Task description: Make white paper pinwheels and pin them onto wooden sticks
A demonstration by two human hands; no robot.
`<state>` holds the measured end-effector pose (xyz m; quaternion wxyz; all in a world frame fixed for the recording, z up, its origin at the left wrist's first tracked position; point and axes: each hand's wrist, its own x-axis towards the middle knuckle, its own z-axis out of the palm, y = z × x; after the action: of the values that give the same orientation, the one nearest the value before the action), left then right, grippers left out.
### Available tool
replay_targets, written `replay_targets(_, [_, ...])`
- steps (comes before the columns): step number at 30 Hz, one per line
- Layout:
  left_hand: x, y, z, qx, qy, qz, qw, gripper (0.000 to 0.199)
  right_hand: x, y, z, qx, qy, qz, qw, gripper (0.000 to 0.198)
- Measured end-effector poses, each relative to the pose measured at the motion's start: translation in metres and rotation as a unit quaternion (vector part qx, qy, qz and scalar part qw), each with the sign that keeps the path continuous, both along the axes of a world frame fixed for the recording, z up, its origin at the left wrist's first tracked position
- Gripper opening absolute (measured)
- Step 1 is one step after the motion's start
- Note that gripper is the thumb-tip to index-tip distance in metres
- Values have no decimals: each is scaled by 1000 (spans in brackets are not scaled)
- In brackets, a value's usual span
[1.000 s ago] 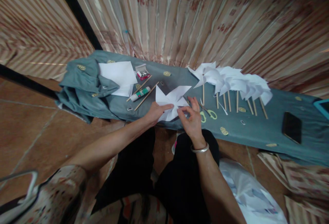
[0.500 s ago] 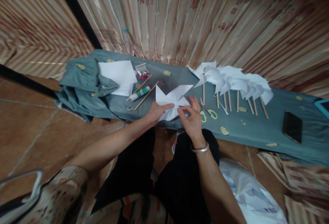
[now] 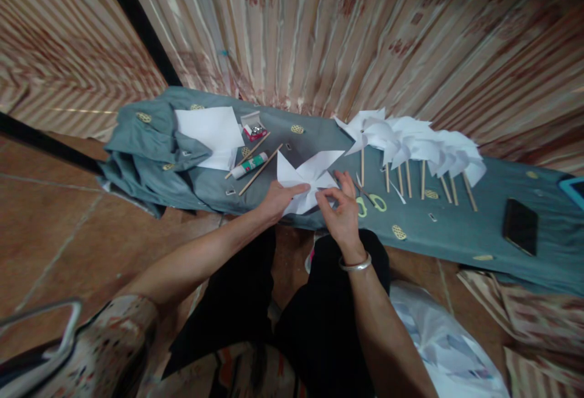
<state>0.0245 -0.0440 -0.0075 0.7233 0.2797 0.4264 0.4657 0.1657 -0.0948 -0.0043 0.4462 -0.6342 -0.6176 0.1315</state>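
A white paper pinwheel (image 3: 311, 170) is held between my two hands at the near edge of the cloth-covered table. My left hand (image 3: 278, 199) grips its left side, thumb pressed on top close to the centre. At the centre's right, the thumb and index finger of my right hand (image 3: 340, 206) pinch the paper; whether a small pin is between them I cannot make out. Scissors (image 3: 376, 202) with yellow-green handles lie just right of my right hand. To the left rest a glue stick (image 3: 249, 166) and two wooden sticks (image 3: 260, 170).
Several finished pinwheels (image 3: 410, 139) on sticks lie overlapping at the right. A small open box of metal pins (image 3: 253, 128) and a stack of white paper (image 3: 210, 133) are at the left. A phone (image 3: 520, 226) lies far right; a plastic bag (image 3: 449, 343) sits below the table.
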Motion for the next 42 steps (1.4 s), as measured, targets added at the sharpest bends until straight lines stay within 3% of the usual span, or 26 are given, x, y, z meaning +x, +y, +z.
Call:
replay_targets(15, [0,7,0,-7,3,31,1000,39,-5,-5,8,28,-16,-1,999,15])
replay_targets(22, [-13,13,0,-1,-20,74,997,39,5,-3,8,62,37,-35,997,17])
replay_targets(30, [-22,16,0,-15,-33,83,996,40,5,7,-1,1,224,-65,972,20])
replay_targets(35, [-20,17,-6,-36,-49,84,995,38,5,14,-4,-40,228,-71,970,26])
replay_targets(42, [-22,19,-12,-46,-56,107,992,27,15,27,-7,-47,254,-79,963,39])
